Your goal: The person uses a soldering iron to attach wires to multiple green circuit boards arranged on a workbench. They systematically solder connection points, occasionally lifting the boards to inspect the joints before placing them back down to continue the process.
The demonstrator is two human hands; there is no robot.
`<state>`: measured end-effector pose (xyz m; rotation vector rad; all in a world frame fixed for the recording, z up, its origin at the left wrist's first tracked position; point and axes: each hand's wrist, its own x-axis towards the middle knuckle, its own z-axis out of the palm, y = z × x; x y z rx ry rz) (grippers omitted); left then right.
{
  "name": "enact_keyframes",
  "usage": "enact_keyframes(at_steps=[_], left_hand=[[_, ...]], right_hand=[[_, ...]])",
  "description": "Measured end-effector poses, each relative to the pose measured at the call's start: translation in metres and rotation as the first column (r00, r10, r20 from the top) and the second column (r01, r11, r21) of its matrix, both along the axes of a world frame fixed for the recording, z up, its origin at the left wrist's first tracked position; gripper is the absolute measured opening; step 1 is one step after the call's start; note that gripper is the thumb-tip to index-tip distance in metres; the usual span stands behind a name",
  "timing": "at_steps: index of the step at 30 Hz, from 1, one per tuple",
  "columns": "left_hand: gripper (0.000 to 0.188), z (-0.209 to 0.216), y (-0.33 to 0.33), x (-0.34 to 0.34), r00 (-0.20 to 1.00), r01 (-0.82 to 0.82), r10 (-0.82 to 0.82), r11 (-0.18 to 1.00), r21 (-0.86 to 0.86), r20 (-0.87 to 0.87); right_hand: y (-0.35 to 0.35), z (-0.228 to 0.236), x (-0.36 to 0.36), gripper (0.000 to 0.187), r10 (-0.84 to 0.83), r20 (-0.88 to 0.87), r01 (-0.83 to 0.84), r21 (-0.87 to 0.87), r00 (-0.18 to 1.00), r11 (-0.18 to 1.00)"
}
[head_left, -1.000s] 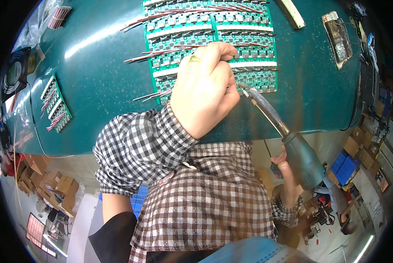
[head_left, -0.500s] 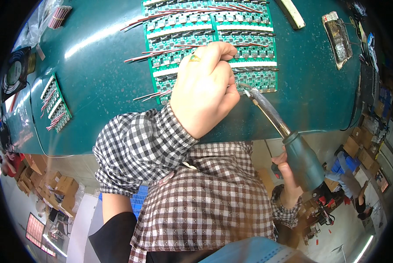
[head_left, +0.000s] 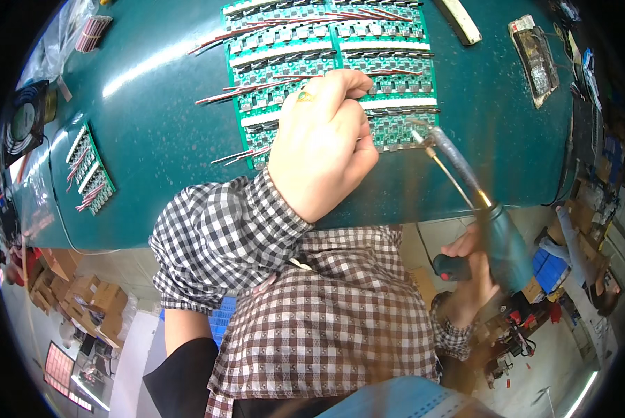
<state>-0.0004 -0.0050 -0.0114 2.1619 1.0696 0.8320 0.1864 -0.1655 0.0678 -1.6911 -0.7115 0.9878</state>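
Observation:
A panel of green circuit boards (head_left: pixel 389 87) lies on the table, carrying rows of small parts, white strips and red and black wires (head_left: pixel 256 26). My left hand (head_left: pixel 323 143) rests over its near middle with fingers curled and pinched together; whatever lies between the fingertips is hidden. In my right hand (head_left: pixel 476 261), below the table edge, is a soldering gun (head_left: pixel 511 247) with a dark green body. Its metal barrel (head_left: pixel 462 164) and thin feed tube (head_left: pixel 452 177) point up-left over the panel's near right corner, apart from my left fingers.
On the green table (head_left: pixel 166 132), a smaller circuit board piece (head_left: pixel 89 171) lies left. Farther back are a wire bundle (head_left: pixel 93 33) and a fan (head_left: pixel 28 120). A pale bar (head_left: pixel 460 22) and a worn metal block (head_left: pixel 534 59) sit right. Cartons (head_left: pixel 93 296) stand on the floor.
The soldering gun in my right hand has moved to the right, its tip drawing away from my left fingertips. My left hand has barely shifted.

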Motion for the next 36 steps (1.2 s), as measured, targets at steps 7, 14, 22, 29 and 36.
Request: enact_keyframes(at_steps=[7,14,22,29,36], left_hand=[[0.018,0.008,0.0,0.0,0.998,0.014,-0.016,0.999,-0.03,-0.056],[0.018,0.031,-0.002,-0.015,0.995,0.029,-0.033,0.998,-0.048,-0.09],[0.019,0.192,0.002,-0.066,0.87,0.292,-0.147,0.923,-0.252,0.47],[0.013,0.175,0.025,-0.043,0.371,0.579,-0.295,0.815,0.029,0.881],[0.023,0.108,0.099,-0.008,0.985,-0.028,0.036,0.998,-0.052,0.17]], right_hand=[[0.012,-0.035,0.036,0.048,-0.027,-0.356,0.101,0.192,0.934,0.976],[0.032,-0.055,0.066,0.047,-0.026,-0.567,0.224,0.282,0.823,0.933],[0.041,-0.077,0.091,0.044,0.134,-0.697,0.241,0.413,0.705,0.878],[0.033,-0.074,0.084,0.048,-0.042,-0.735,0.417,0.336,0.677,0.845],[0.051,-0.069,0.085,0.041,-0.115,-0.753,0.444,0.251,0.648,0.86]])
